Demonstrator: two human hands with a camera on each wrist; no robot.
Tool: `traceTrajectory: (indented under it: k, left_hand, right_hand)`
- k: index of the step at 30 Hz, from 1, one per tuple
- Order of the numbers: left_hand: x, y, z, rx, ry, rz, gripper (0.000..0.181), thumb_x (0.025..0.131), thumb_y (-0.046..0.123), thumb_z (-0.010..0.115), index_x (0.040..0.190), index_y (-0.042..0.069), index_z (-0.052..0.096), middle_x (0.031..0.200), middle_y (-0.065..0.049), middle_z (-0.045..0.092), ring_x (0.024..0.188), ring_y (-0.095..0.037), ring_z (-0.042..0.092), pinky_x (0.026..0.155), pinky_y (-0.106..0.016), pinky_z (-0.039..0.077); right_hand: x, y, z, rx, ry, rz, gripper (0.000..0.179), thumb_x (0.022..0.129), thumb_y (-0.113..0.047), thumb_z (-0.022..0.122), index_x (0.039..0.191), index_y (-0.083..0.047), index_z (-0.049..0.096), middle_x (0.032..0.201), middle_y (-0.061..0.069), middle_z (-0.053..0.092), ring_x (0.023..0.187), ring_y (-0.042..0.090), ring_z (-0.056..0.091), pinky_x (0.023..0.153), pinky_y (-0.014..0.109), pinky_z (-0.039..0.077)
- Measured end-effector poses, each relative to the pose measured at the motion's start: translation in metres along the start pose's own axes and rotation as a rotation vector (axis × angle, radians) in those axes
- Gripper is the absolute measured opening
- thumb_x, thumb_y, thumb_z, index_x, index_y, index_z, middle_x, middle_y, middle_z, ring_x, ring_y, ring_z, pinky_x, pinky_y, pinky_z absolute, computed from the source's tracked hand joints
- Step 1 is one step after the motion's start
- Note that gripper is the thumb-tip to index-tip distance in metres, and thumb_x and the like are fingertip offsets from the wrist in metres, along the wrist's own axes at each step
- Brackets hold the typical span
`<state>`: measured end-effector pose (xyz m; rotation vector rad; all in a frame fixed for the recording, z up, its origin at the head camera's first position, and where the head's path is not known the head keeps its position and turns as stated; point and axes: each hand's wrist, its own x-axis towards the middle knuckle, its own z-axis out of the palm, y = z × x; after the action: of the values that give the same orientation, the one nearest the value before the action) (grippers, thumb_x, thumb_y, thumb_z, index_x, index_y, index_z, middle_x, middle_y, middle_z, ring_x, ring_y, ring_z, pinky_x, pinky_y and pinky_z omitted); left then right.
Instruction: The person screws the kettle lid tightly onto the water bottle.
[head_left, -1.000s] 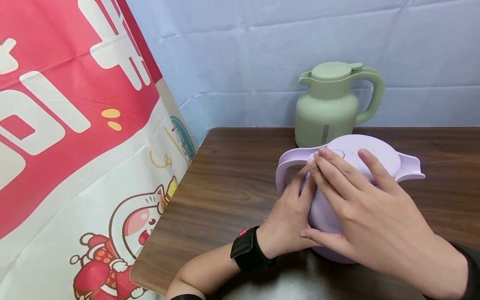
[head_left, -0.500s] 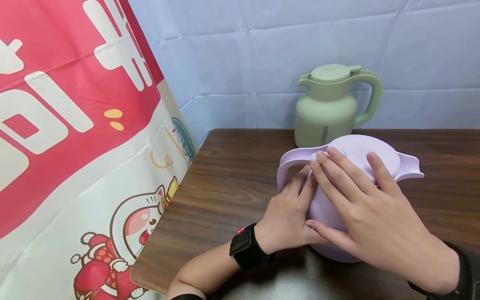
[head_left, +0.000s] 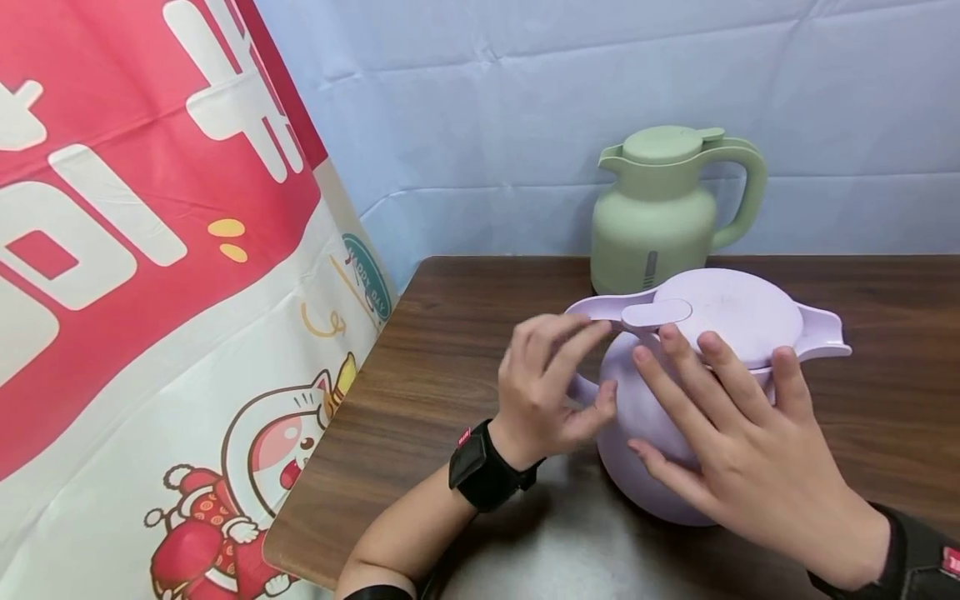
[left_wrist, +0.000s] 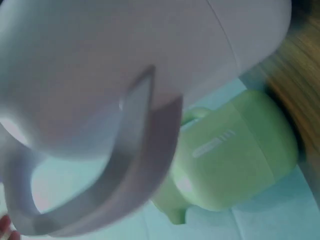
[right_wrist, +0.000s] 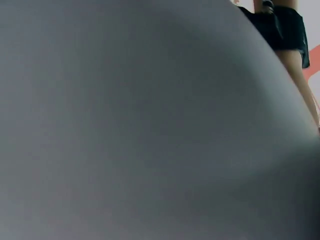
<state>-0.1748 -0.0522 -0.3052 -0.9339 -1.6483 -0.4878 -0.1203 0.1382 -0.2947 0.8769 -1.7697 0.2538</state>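
A lilac vacuum jug [head_left: 645, 417] stands upright on the table in the head view. Its lid and thumb lever [head_left: 652, 313] face up, the spout points right and the handle [left_wrist: 100, 200] left. My left hand [head_left: 547, 383] is at that handle, fingers bent and thumb held apart from them; in the left wrist view a few fingertips [left_wrist: 6, 229] show beyond the handle, not wrapped round it. Spread fingers of my right hand [head_left: 757, 442] lie along the jug's near side, just under the lid. The jug's wall [right_wrist: 150, 120] fills most of the right wrist view.
Behind the lilac jug stands a green vacuum jug [head_left: 652, 212], spout left and handle right. The brown wooden table [head_left: 450, 350] meets a pale blue cloth [head_left: 465, 133] at the back. A red and white printed cloth [head_left: 187, 333] hangs along the left.
My left hand has come away from the jug's body, leftward to the handle. My right hand has slid down off the thumb lever, its fingers spreading. The jug has stayed in place.
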Motion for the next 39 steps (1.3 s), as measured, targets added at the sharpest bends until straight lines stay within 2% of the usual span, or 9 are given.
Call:
traceTrajectory:
  k: [3, 7, 9, 12, 17, 25, 28, 34, 39]
  left_hand:
    - [-0.004, -0.007, 0.004, -0.039, -0.09, -0.171, 0.058, 0.08, 0.032, 0.06, 0.13, 0.003, 0.051, 0.126, -0.013, 0.051, 0.11, -0.025, 0.051, 0.088, -0.036, 0.04]
    - [-0.011, -0.016, 0.009, -0.28, -0.232, -0.398, 0.061, 0.085, 0.024, 0.062, 0.138, 0.003, 0.042, 0.137, -0.011, 0.045, 0.122, -0.021, 0.045, 0.098, -0.033, 0.036]
    - [-0.014, -0.019, 0.012, -0.428, -0.256, -0.476, 0.056, 0.087, 0.016, 0.063, 0.138, 0.002, 0.044, 0.136, -0.011, 0.047, 0.121, -0.018, 0.047, 0.098, -0.03, 0.038]
    - [-0.016, -0.022, 0.014, -0.591, -0.237, -0.546, 0.044, 0.088, 0.006, 0.063, 0.13, -0.001, 0.053, 0.13, -0.013, 0.053, 0.118, -0.017, 0.051, 0.094, -0.028, 0.043]
    - [-0.006, -0.017, 0.004, -0.664, -0.206, -0.532, 0.025, 0.083, -0.004, 0.066, 0.107, -0.007, 0.066, 0.122, -0.02, 0.058, 0.112, -0.022, 0.056, 0.087, -0.029, 0.047]
    - [0.01, -0.004, -0.005, -0.72, -0.188, -0.401, 0.01, 0.076, -0.01, 0.064, 0.086, -0.009, 0.066, 0.112, -0.028, 0.059, 0.099, -0.025, 0.062, 0.078, -0.028, 0.05]
    - [0.01, -0.004, -0.005, -0.745, -0.188, -0.371, 0.009, 0.075, -0.01, 0.064, 0.084, -0.009, 0.065, 0.112, -0.03, 0.058, 0.103, -0.027, 0.061, 0.078, -0.029, 0.05]
    - [0.011, -0.001, -0.006, -0.803, -0.203, -0.326, 0.014, 0.074, -0.009, 0.064, 0.088, -0.009, 0.065, 0.112, -0.029, 0.058, 0.105, -0.026, 0.06, 0.08, -0.031, 0.05]
    - [0.008, 0.003, -0.003, -0.799, -0.235, -0.317, 0.02, 0.071, -0.008, 0.071, 0.09, -0.008, 0.065, 0.109, -0.025, 0.061, 0.1, -0.022, 0.06, 0.079, -0.029, 0.05]
  right_hand:
    - [-0.009, 0.001, 0.007, -0.032, 0.038, -0.007, 0.061, 0.095, -0.054, 0.037, 0.142, -0.017, 0.046, 0.15, 0.003, 0.034, 0.141, 0.015, 0.021, 0.111, 0.046, 0.008]
    - [-0.014, 0.0, 0.011, -0.046, 0.066, 0.002, 0.061, 0.095, -0.056, 0.035, 0.146, -0.021, 0.039, 0.155, 0.001, 0.024, 0.142, 0.015, 0.014, 0.111, 0.047, 0.006]
    - [-0.013, -0.002, 0.012, -0.039, 0.084, 0.015, 0.061, 0.096, -0.055, 0.034, 0.148, -0.022, 0.035, 0.156, 0.001, 0.019, 0.143, 0.016, 0.011, 0.111, 0.047, 0.005]
    - [-0.01, -0.002, 0.012, -0.014, 0.112, 0.04, 0.062, 0.097, -0.054, 0.033, 0.15, -0.022, 0.03, 0.157, 0.001, 0.012, 0.143, 0.017, 0.007, 0.111, 0.049, 0.003]
    - [-0.016, 0.008, 0.013, 0.071, 0.145, 0.102, 0.067, 0.094, -0.057, 0.036, 0.152, -0.025, 0.023, 0.158, -0.001, 0.003, 0.143, 0.019, -0.001, 0.109, 0.054, -0.005]
    - [-0.036, 0.025, 0.01, 0.22, 0.133, 0.238, 0.077, 0.09, -0.064, 0.041, 0.152, -0.029, 0.012, 0.157, 0.003, -0.002, 0.142, 0.032, -0.009, 0.098, 0.066, -0.018]
    - [-0.037, 0.027, 0.008, 0.26, 0.114, 0.286, 0.08, 0.089, -0.065, 0.043, 0.152, -0.028, 0.008, 0.156, 0.013, -0.005, 0.141, 0.037, -0.012, 0.097, 0.065, -0.02]
    - [-0.032, 0.035, -0.003, 0.244, 0.017, 0.42, 0.084, 0.088, -0.071, 0.037, 0.152, -0.031, 0.0, 0.157, 0.015, -0.004, 0.142, 0.031, -0.01, 0.104, 0.059, -0.015]
    - [-0.034, 0.044, -0.01, 0.299, -0.061, 0.516, 0.094, 0.09, -0.071, 0.029, 0.151, -0.009, -0.005, 0.156, 0.019, -0.003, 0.142, 0.034, -0.007, 0.108, 0.049, -0.013]
